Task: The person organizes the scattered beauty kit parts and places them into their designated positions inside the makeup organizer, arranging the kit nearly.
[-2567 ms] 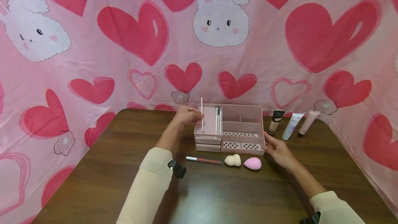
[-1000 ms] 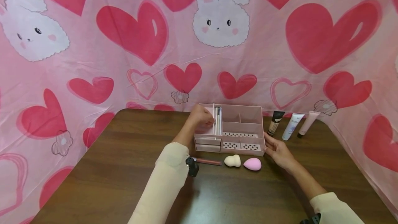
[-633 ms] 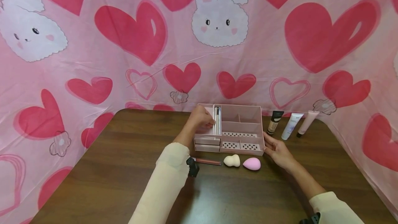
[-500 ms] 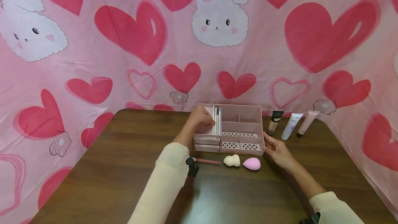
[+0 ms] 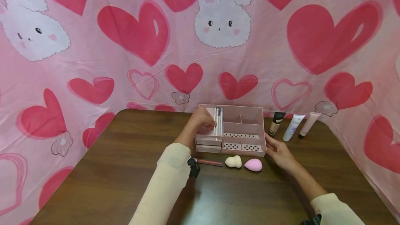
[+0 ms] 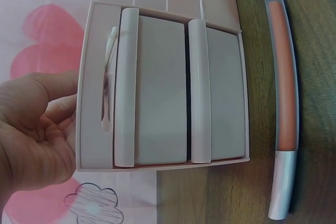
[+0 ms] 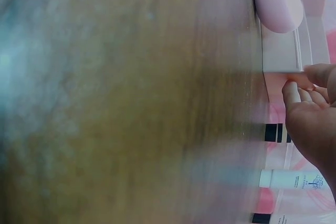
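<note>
A pink organizer [image 5: 243, 127] with two small drawers [image 6: 157, 87] stands at the table's back. My left hand [image 5: 202, 121] hovers over its left compartment, fingers loosely curled. A thin white stick [image 6: 107, 85] lies in that compartment beside the fingers, apart from them, next to several brushes [image 5: 220, 120]. My right hand [image 5: 276, 148] rests with straight fingers [image 7: 302, 90] against the organizer's right front corner [image 7: 283, 61].
In front of the organizer lie a lip gloss tube [image 5: 207, 162], a beige sponge [image 5: 233, 161] and a pink sponge [image 5: 253, 165]. Three cosmetic tubes [image 5: 293, 126] lean at the back right. Heart-and-bunny cloth [image 5: 140, 34] hangs close behind the brown table [image 5: 125, 176].
The left hand carried the stick rightward and down into the left compartment beside the brushes, then stayed almost still. The right hand has kept its place at the corner.
</note>
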### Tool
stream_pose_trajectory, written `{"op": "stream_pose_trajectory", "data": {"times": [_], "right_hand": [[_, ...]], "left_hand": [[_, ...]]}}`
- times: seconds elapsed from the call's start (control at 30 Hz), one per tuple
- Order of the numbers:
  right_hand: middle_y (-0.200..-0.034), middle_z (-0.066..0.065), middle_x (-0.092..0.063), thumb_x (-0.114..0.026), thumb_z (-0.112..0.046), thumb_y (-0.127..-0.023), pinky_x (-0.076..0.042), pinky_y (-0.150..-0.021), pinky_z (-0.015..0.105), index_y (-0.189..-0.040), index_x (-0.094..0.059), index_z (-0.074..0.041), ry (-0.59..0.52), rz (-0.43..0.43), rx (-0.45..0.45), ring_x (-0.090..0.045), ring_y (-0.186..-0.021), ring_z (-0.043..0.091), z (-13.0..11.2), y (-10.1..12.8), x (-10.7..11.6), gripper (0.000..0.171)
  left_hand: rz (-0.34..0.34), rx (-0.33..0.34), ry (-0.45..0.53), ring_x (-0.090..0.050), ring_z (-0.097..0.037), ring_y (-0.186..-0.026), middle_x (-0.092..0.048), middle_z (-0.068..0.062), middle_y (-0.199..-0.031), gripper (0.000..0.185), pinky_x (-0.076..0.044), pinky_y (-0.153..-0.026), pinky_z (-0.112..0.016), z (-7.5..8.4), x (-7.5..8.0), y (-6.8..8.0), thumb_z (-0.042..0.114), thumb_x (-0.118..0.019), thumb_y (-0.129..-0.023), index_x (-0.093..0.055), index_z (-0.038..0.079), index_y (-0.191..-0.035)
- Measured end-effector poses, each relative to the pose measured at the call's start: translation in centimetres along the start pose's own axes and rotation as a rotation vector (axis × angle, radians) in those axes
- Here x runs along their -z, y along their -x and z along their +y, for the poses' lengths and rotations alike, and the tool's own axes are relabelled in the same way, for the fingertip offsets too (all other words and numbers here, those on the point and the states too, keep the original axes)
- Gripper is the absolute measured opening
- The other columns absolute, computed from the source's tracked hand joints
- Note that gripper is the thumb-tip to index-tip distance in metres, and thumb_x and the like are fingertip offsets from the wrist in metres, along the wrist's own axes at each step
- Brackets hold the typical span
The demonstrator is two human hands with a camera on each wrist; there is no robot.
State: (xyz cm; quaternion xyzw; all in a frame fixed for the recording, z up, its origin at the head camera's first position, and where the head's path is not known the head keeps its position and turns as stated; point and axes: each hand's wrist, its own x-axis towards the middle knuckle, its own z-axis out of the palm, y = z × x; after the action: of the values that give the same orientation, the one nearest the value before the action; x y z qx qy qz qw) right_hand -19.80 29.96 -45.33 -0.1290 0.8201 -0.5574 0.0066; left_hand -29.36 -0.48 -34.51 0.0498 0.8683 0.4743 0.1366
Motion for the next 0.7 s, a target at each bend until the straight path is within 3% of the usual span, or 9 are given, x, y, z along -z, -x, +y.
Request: {"op": "stream_pose_trajectory", "data": {"times": [0.17,0.33,0.4,0.57,0.7], "right_hand": [[-0.153,0.043,-0.023,-0.048,0.015,-0.095,-0.045,-0.091,0.004,-0.150,-0.021,0.022,-0.006,0.009,0.014,-0.035,-0.136,0.036,0.1,0.0,0.0,0.062],[-0.153,0.043,-0.021,-0.048,0.015,-0.095,-0.045,-0.091,0.004,-0.150,-0.021,0.022,-0.023,0.013,0.028,-0.042,-0.132,0.009,0.1,0.0,-0.1,0.062],[-0.153,0.043,-0.022,-0.048,0.014,-0.095,-0.045,-0.091,0.004,-0.150,-0.021,0.021,-0.016,0.013,0.022,-0.042,-0.132,0.009,0.1,0.0,0.0,0.062],[-0.154,0.042,-0.023,-0.048,0.014,-0.096,-0.044,-0.092,0.005,-0.151,-0.021,0.021,0.003,0.015,0.005,-0.038,-0.136,0.026,0.2,0.0,0.1,0.062],[-0.154,0.043,-0.021,-0.047,0.014,-0.096,-0.044,-0.092,0.005,-0.151,-0.020,0.021,-0.028,0.010,0.015,-0.043,-0.130,0.000,0.3,0.0,0.2,0.062]], "left_hand": [[-0.003,-0.006,0.031,-0.057,-0.008,-0.048,-0.059,0.000,-0.052,0.014,-0.055,-0.051,-0.021,-0.2,0.0,0.0,-0.005,-0.074,-0.081,-0.076,-0.014,-0.092],[-0.007,-0.013,0.078,-0.058,-0.008,-0.049,-0.060,-0.001,-0.053,0.013,-0.056,-0.053,-0.021,-0.4,0.0,0.1,-0.006,-0.072,-0.083,-0.075,-0.015,-0.091],[-0.006,-0.020,0.092,-0.058,-0.008,-0.049,-0.061,-0.002,-0.054,0.013,-0.055,-0.052,-0.021,-0.5,0.0,0.2,-0.006,-0.071,-0.083,-0.075,-0.016,-0.091],[0.035,-0.070,0.092,-0.058,-0.005,-0.050,-0.073,-0.013,-0.066,0.014,-0.054,-0.053,-0.018,-0.8,0.2,0.4,-0.004,-0.072,-0.082,-0.076,-0.013,-0.092],[0.113,-0.119,0.116,-0.061,-0.004,-0.056,-0.078,-0.020,-0.083,0.017,-0.055,-0.059,-0.018,-1.4,0.6,0.7,0.001,-0.073,-0.083,-0.077,-0.010,-0.096]]}}
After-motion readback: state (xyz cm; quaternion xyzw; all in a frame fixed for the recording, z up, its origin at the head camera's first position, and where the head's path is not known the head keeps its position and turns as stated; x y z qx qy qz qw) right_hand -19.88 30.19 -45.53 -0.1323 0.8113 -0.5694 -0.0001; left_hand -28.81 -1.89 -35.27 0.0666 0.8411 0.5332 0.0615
